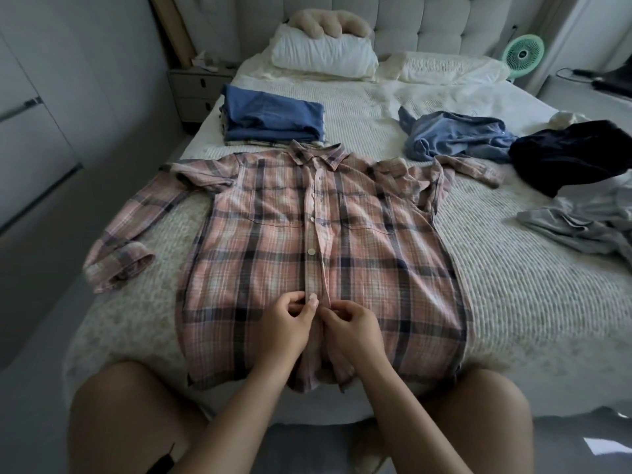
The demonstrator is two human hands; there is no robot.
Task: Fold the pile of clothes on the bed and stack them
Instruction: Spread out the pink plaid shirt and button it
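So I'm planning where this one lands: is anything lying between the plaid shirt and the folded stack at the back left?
Nothing visible. The plaid shirt, pinched at its button placket by both hands, has its collar reaching the folded stack. The unfolded clothes lie off to the right.

My wrists cover the plaid shirt hem's centre. Right edge crops the grey garment. Items on the nightstand too small to identify.

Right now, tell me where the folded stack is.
In the head view the folded stack, blue on top, sits on the bed's far left, just beyond the plaid shirt's collar and in front of the white pillow.
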